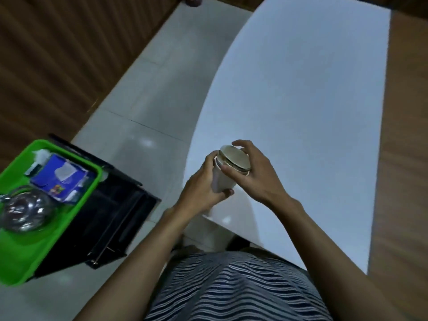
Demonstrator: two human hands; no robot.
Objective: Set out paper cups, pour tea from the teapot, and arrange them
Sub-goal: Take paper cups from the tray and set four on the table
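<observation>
The person stood at the near left corner of a long white table (312, 100), both hands raised together just above its left edge. Between them was a small stack of paper cups (228, 172), tilted so the open mouth faced up and toward the far right. The left hand (203, 186) was wrapped round the lower part of the stack, thumb underneath at the base, fingers curled over the side. The right hand (257, 172) came in from the other side and pinched the rim of the topmost cup, thumb on the near lip and fingers arched over the far lip. How many cups were nested I could not tell; at least two rims showed, one just below the other.

To the left, well apart from the table, a green tray (27, 256) sat on top of a black stand (108, 216) on the pale tiled floor (148, 93). On the tray, near its left edge, rested a glass teapot (25, 212), blurred, and just beyond it toward the far corner lay a blue packet (61, 177) with some white wrapping beside it.

The person wore a dark top with thin pale stripes (231, 288). Brown wood panelling (58, 54) ran along the far left.
</observation>
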